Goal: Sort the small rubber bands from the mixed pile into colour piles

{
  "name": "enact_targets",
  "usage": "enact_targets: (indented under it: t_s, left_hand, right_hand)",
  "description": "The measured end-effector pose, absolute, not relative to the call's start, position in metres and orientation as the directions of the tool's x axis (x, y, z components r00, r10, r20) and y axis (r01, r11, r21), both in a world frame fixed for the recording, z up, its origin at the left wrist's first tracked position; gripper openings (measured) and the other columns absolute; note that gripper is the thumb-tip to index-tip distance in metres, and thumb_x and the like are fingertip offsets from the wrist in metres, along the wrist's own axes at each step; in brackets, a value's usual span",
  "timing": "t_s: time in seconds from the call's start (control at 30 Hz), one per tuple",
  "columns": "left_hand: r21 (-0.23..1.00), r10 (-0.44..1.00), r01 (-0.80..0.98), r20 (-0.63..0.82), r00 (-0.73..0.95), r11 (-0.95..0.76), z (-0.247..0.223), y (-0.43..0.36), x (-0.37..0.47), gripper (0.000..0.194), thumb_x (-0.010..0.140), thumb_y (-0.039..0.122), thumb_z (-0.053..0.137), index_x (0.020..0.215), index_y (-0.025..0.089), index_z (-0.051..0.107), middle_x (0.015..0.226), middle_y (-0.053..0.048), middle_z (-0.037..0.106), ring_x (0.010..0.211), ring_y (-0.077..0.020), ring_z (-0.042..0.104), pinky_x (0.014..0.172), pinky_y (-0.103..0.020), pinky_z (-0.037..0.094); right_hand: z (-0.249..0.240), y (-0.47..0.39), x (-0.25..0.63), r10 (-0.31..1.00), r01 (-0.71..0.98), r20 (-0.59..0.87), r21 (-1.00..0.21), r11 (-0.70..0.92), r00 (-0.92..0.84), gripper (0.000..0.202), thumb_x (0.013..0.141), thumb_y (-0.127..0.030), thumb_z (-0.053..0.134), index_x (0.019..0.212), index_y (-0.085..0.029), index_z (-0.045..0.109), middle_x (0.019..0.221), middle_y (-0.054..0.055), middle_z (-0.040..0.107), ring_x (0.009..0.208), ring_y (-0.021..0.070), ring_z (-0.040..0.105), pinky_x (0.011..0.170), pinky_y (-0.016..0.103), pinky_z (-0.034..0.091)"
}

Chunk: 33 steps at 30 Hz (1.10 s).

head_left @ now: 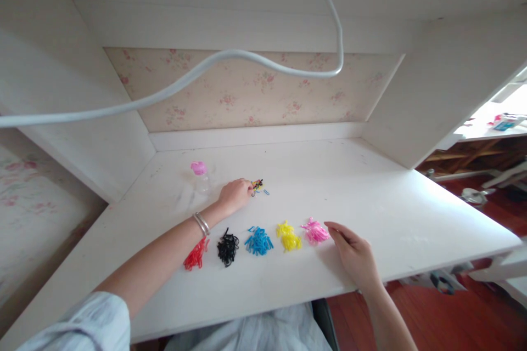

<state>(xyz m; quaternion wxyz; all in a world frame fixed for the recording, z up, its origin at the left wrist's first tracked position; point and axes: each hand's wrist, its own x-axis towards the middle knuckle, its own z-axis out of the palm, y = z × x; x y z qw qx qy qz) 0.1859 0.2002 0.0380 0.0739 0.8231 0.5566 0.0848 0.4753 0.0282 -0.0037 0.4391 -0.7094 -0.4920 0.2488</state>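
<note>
My left hand (236, 196), a silver bangle on its wrist, reaches to a small mixed pile of rubber bands (258, 184) in yellow, black and other colours. Its fingers are drawn together at the pile's left edge; what they pinch is hidden. A loose blue band (267, 192) lies just right of that pile. My right hand (354, 256) is beside the pink rubber bands (315, 231), thumb and forefinger closed, their contents too small to make out. In a row leftward from there lie yellow bands (289, 237), blue bands (259, 241), black bands (228, 248) and red bands (196, 255).
A small clear bottle (202, 182) with a pink top stands behind my left forearm. The white desk (370, 192) has side panels and a back wall. A white cable (236, 54) hangs across the upper view. The desk's front edge is close to my lap.
</note>
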Motion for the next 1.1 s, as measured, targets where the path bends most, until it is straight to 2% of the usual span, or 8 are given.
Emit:
enact_targets:
  t_s: [0.33,0.7,1.1]
  left_hand:
    - [0.229,0.921,0.894,0.050,0.385,-0.386,0.038,0.204,0.179,0.026,0.086,0.037,0.047,0.094,0.030,0.071,0.101,-0.002,0.069,0.090,-0.0186,0.063,0.075,-0.027,0.046]
    - [0.245,0.933,0.901,0.052,0.356,-0.358,0.036,0.204,0.182,0.022,0.084,0.032,0.050,0.092,0.027,0.070,0.104,-0.003,0.067,0.092,-0.0180,0.062,0.080,-0.026,0.046]
    - [0.300,0.903,0.853,0.114,0.414,-0.428,0.055,0.189,0.186,0.030,0.091,0.031,0.039,0.095,0.022,0.067,0.105,-0.006,0.065,0.095,-0.0176,0.061,0.085,-0.029,0.044]
  right_hand:
    - [-0.005,0.027,0.474,0.925,0.488,0.083,-0.864,-0.119,0.372,0.033,0.078,-0.044,0.053,0.095,-0.023,0.071,0.100,0.004,0.071,0.098,0.0218,0.062,0.082,0.028,0.047]
    - [-0.004,0.028,0.474,0.928,0.496,0.060,-0.857,-0.141,0.367,0.033,0.079,-0.044,0.052,0.097,-0.022,0.071,0.100,0.004,0.071,0.097,0.0217,0.062,0.081,0.028,0.047]
    - [-0.004,0.027,0.475,0.931,0.510,0.051,-0.846,-0.151,0.361,0.032,0.080,-0.043,0.051,0.098,-0.023,0.071,0.101,0.003,0.071,0.099,0.0216,0.062,0.083,0.029,0.046]
